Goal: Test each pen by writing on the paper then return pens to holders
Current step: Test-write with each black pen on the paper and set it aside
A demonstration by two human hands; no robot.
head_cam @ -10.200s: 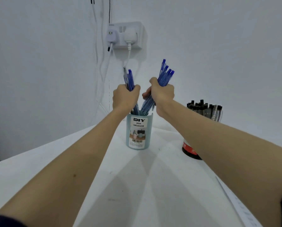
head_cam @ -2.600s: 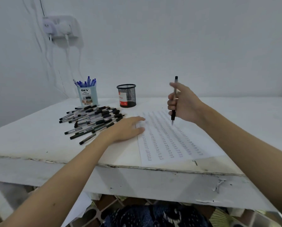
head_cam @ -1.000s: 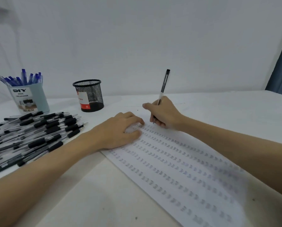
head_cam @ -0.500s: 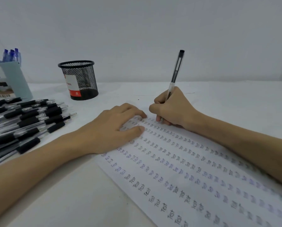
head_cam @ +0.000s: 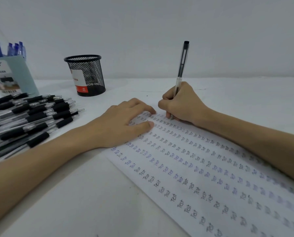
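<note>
The right hand (head_cam: pixel 180 103) has come down from mid-air, and the pen (head_cam: pixel 181 65) it grips now has its tip on the paper (head_cam: pixel 202 177): one more black pen is being tested. The left hand (head_cam: pixel 124 122) still presses the sheet, fingers flat and spread. The mesh holder (head_cam: pixel 85 75) looks empty, its black pens (head_cam: pixel 33 113) heaped on the tabletop (head_cam: pixel 71 194); the blue holder (head_cam: pixel 13 76) already has its blue pens (head_cam: pixel 14 48) back.

Wall (head_cam: pixel 142 28): plain white, unmarked, meets table along straight rear edge. Table (head_cam: pixel 245 93): white, matte. Light: soft, even, shadows faint.
</note>
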